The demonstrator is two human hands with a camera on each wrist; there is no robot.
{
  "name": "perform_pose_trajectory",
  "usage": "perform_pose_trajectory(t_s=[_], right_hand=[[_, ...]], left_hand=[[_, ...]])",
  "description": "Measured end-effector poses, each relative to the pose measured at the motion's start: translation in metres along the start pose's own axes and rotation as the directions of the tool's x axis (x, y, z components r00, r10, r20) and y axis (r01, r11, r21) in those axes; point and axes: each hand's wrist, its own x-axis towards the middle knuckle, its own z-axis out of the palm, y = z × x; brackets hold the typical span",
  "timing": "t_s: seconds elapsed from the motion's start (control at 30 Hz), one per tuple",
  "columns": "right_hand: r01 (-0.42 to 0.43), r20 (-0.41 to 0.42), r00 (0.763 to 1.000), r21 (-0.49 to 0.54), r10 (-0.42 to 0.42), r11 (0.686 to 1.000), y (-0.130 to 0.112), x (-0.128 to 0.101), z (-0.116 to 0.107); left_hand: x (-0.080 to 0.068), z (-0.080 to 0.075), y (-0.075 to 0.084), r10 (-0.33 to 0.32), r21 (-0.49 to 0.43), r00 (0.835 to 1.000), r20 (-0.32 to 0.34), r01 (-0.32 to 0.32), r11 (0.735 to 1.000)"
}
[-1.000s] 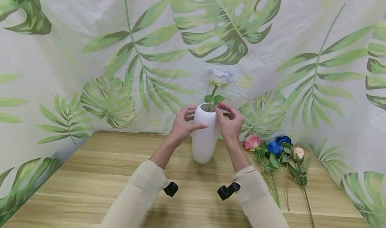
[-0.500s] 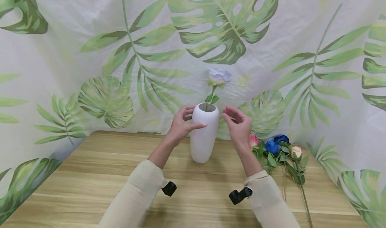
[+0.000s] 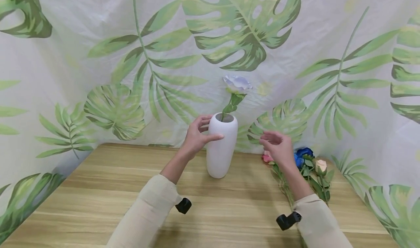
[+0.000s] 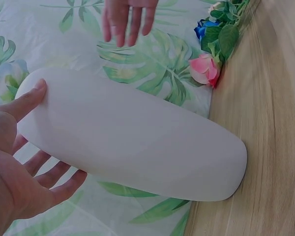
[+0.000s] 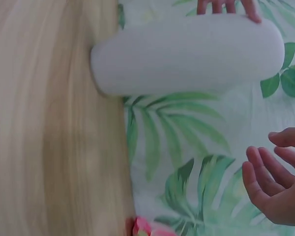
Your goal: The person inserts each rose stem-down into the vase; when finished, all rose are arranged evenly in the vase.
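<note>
The right hand (image 3: 278, 146), fingers loose and holding nothing, hangs above the loose roses (image 3: 303, 159) at frame right; the left hand (image 3: 196, 135) grasps the upright white vase (image 3: 221, 151) at centre.

Bare table (image 3: 108, 200) left and near of vase (image 3: 221, 149): passable. Right far corner: loose flowers (image 3: 308, 164) obstruct. Backdrop (image 3: 98, 58) bounds far side.
</note>
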Motion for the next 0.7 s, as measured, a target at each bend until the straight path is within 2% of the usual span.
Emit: perform_pose_trajectory(t_s=[0.13, 0.33, 0.5, 0.7], right_hand=[[-0.058, 0.071, 0.995, -0.097, 0.065, 0.994, 0.012, -0.005, -0.018], [-0.095, 0.118, 0.984, -0.269, 0.131, 0.958, 0.029, -0.013, -0.039], [-0.177, 0.192, 0.953, -0.278, 0.235, 0.944, 0.038, -0.019, -0.055], [-0.219, 0.253, 0.917, -0.328, 0.309, 0.919, 0.045, -0.028, -0.068]], left_hand=[[0.0, 0.0, 0.0, -0.003, -0.001, 1.0, -0.001, 0.003, 1.0], [0.001, 0.001, -0.001, -0.002, -0.01, 1.0, 0.003, 0.002, 1.0], [0.001, 0.0, -0.001, 0.001, -0.008, 1.0, 0.008, -0.001, 1.0], [0.001, 0.0, 0.0, -0.001, -0.007, 1.0, 0.008, 0.001, 1.0]])
